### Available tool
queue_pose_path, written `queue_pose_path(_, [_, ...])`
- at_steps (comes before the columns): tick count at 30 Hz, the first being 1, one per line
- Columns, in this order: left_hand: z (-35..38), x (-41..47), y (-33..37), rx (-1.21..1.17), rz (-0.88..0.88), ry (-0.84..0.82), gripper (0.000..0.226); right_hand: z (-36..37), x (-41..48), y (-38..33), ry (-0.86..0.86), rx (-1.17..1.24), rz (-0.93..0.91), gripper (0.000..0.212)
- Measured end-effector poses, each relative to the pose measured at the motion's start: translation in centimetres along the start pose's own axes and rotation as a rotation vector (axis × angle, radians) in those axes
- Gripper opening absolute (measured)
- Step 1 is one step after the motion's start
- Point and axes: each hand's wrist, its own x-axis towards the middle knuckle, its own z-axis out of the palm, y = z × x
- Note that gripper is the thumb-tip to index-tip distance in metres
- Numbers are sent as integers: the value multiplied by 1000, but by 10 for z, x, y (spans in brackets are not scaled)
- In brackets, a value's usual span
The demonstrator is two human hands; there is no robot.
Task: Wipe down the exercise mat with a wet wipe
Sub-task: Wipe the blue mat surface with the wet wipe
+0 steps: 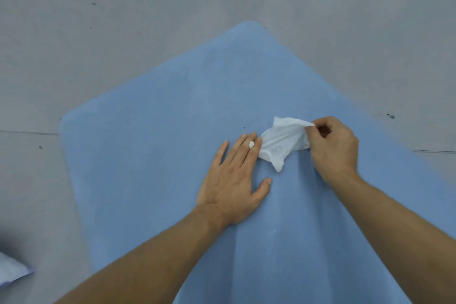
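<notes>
The left hand point(232, 180) lies flat on the exercise mat point(172, 106), pinning the wet wipe point(283, 145); the right hand point(335, 148) pinches its corner, apparently unfolding it; broad wiping strokes should follow

On my feed I see two bare arms. The left forearm point(153, 254) and the right forearm point(399, 217) are uncovered along the whole length that shows. The back of the left hand point(232, 180) shows tendons ridged toward the knuckles, creases at the wrist and short, trimmed nails point(269, 180). A small white scrap point(251, 145) sits between two of its fingers. The right hand point(335, 148) is bare too, knuckles showing; its nails I cannot make out.
</notes>
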Motion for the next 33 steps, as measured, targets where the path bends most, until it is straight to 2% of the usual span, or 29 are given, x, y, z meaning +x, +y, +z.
queue_pose_path(3, [-1,-1,0,-19,-2,25,78,-8,6,-2,-25,92,119,12])
queue_pose_path(7, [-4,-3,0,-62,77,75,77,-16,11,-1,-61,-94,94,18])
queue_pose_path(10, [-3,-4,-1,-48,188,78,65,-18,12,-7,-141,-169,99,22])
queue_pose_path(14, [-3,-5,-1,-37,184,46,53,-16,13,-14,-144,-342,-39,26])
queue_pose_path(18, [-6,-6,-1,-74,171,20,49,-18,23,-13,-21,-295,-147,26])
queue_pose_path(21, [-9,-7,-2,-147,158,0,43,-17,19,-13,15,-231,-364,22])
queue_pose_path(24, [-11,-6,-2,-216,127,3,42,-8,-4,-12,-76,-229,-593,14])
queue_pose_path(27, [-13,-5,-1,-270,110,42,42,1,-32,-5,-249,-279,-750,15])
queue_pose_path(30, [-14,-2,0,-310,112,50,40,8,-49,1,-483,-277,-693,31])
queue_pose_path(33, [-14,-2,-1,-346,109,69,38,8,-55,4,-504,-330,-672,35])
